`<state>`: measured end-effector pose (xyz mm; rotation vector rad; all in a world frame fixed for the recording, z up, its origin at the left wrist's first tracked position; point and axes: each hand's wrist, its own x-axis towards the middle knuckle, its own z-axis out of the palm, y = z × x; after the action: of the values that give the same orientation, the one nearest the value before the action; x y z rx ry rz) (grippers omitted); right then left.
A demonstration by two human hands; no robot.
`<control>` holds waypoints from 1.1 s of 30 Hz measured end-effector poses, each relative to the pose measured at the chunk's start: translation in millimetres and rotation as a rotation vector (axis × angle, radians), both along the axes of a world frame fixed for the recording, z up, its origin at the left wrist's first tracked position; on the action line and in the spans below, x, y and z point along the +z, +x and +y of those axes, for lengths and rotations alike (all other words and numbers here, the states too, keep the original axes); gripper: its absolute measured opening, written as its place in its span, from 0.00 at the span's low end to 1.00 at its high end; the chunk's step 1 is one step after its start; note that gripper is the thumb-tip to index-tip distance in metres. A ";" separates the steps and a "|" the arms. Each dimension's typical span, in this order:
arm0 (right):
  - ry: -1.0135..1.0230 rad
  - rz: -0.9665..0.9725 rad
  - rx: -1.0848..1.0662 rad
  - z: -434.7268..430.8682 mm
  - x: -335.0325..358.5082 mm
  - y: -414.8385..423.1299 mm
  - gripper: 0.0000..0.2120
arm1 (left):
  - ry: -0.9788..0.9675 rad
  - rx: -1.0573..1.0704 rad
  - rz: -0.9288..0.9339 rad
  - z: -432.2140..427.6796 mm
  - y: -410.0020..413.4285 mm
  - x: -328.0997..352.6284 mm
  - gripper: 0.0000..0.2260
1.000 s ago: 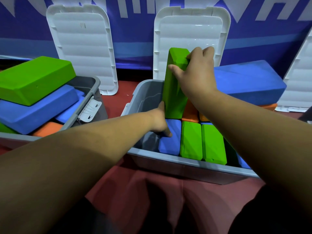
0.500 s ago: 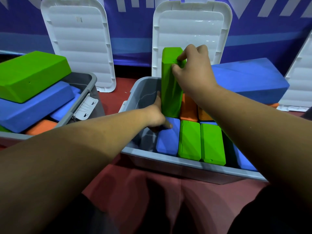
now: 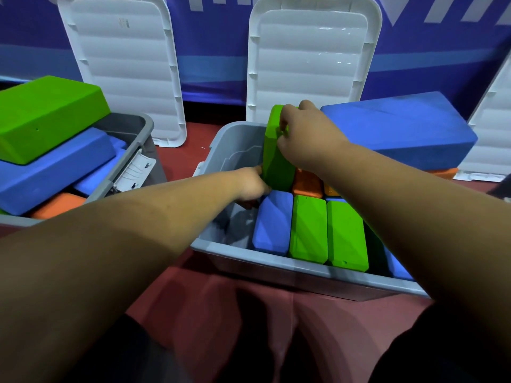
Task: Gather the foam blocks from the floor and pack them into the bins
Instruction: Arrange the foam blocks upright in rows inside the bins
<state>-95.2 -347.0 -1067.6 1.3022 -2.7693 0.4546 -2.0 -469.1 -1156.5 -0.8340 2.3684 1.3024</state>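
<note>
- Right hand (image 3: pixel 307 139) pinches the top of the green block (image 3: pixel 276 158), holding it on end so it fits!
- Left hand (image 3: pixel 250 185) meets its base, probably guiding; finger grip unclear.
- Block stands inside the grey bin (image 3: pixel 276 262), left gap.

You seem to be in an event-style hall: a blue printed banner wall (image 3: pixel 215 51) backs your dark red carpeted floor (image 3: pixel 181 161).

Single head-worn wide-angle view, forward and down, close over the grey bin (image 3: pixel 276 262).
</note>
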 end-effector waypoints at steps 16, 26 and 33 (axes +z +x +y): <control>0.876 0.083 0.096 -15.0 -3.0 26.1 0.18 | 0.249 0.069 -0.016 -17.6 -1.1 -21.9 0.17; 1.076 0.093 0.197 -24.3 -50.8 23.2 0.35 | 0.187 0.024 -0.028 -17.6 6.6 -17.7 0.15; 0.932 0.032 0.215 -8.0 -19.5 44.9 0.02 | 0.098 0.007 -0.079 -11.5 5.9 -10.1 0.03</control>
<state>-50.2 -355.1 -1087.1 1.6916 -2.8836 -0.9703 3.9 -480.5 -1166.6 -0.8490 2.2245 1.3509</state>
